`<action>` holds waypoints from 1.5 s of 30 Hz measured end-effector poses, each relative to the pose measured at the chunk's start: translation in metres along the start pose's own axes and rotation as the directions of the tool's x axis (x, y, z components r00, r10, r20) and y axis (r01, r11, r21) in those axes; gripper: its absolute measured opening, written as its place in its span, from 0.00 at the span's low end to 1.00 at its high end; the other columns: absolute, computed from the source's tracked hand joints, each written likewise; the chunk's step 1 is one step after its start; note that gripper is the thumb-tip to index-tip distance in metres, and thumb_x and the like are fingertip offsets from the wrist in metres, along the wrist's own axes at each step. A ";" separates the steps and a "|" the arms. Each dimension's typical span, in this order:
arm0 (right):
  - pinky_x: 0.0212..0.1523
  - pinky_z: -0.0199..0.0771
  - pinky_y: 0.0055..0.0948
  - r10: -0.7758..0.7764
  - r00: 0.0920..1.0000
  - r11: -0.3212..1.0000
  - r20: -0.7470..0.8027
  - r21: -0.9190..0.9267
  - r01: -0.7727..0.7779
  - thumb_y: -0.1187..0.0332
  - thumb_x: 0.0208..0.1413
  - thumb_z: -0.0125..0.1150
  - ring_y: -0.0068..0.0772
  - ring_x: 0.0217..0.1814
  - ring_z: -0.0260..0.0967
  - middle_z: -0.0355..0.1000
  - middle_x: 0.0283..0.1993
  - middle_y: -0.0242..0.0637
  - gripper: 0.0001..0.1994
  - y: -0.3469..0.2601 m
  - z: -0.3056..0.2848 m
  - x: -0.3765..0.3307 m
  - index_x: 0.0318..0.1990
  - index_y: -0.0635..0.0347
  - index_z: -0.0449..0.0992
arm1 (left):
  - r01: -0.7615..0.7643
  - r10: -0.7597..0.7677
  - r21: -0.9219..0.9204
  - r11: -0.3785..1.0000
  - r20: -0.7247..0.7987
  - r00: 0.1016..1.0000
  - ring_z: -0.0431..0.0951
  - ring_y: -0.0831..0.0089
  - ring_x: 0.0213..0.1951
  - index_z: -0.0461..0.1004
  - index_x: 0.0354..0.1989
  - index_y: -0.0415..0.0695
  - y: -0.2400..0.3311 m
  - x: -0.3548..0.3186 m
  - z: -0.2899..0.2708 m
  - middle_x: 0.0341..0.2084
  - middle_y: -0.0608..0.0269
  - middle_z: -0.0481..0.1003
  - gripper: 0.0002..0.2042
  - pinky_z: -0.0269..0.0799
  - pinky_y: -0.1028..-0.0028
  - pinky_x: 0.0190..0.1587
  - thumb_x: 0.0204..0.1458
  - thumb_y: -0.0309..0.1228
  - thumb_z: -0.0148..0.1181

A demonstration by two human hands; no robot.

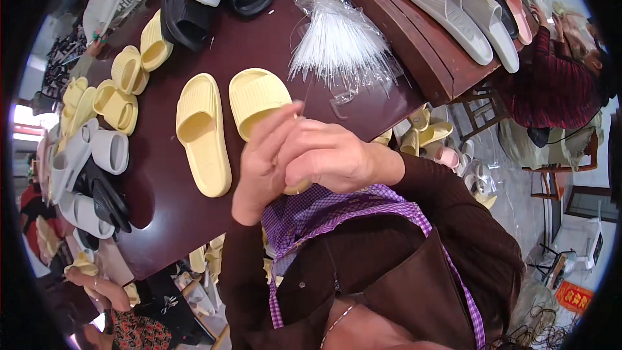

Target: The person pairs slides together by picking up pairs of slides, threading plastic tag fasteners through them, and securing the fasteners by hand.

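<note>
Two pale yellow slide slippers lie on the dark red table in front of me, toes pointing away. The left slipper [206, 162] is fully in sight. The right slipper [258, 94] is largely covered by my hands. My left hand [256, 172] and my right hand [334, 155] meet above it, fingers bent toward each other and closed. Motion smears the left fingers. Whatever is between the fingertips, if anything, is hidden. Beyond my hands lies a bundle of thin white plastic strands [343, 45], partly in a clear plastic bag.
Yellow slippers [118, 107], grey slippers [109, 150] and black slippers [107, 194] line the table's left side. A raised wooden ledge [414, 32] at the right carries more slippers [447, 16]. Other people sit around, one in a striped top [551, 91]. Slippers also lie below the table.
</note>
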State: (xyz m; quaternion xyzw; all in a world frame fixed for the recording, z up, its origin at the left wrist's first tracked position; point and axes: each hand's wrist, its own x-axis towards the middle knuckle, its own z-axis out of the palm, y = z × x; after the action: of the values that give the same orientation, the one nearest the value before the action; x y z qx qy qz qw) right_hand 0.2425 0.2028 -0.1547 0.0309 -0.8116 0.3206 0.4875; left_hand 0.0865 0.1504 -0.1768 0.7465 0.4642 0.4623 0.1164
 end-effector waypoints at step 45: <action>0.35 0.73 0.32 0.061 0.989 0.951 0.136 -0.308 -0.016 0.78 0.45 0.62 0.40 0.34 0.73 0.74 0.33 0.40 0.11 0.000 -0.009 0.031 0.39 0.64 0.76 | 0.664 -0.736 -0.321 0.675 -0.340 0.585 0.63 0.85 0.20 0.73 0.35 0.34 0.073 -0.064 -0.077 0.18 0.70 0.68 0.05 0.56 0.84 0.24 0.55 0.21 0.52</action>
State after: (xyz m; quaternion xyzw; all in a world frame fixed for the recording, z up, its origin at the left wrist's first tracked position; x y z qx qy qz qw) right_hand 0.2334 0.2160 -0.1266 -0.0378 -0.8848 0.1972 0.4204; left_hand 0.0586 0.0399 -0.1280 0.3645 0.6959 0.5704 0.2399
